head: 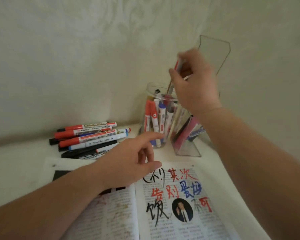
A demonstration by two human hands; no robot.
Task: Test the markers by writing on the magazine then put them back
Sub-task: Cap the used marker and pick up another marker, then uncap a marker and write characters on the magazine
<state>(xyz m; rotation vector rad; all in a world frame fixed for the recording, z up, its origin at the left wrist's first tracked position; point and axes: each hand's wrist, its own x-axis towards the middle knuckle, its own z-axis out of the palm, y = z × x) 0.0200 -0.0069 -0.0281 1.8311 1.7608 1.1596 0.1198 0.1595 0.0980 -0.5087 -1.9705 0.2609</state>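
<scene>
An open magazine (177,213) lies at the front, its right page covered with red, blue and black handwritten characters. My right hand (196,82) is raised above a clear round jar (156,118) full of markers and grips a red-and-white marker (173,78), whose lower end dips into the jar's mouth. My left hand (133,163) hovers over the magazine's top edge with fingers relaxed, the index finger stretched toward the jar's base, holding nothing. A loose pile of markers (88,137) lies on the table to the left of the jar.
A clear acrylic stand (187,135) holding cards sits right of the jar, with a tall clear panel (215,52) behind my right hand. The white table meets a pale wall (76,58) at the back. A dark book edge (62,175) shows under my left forearm.
</scene>
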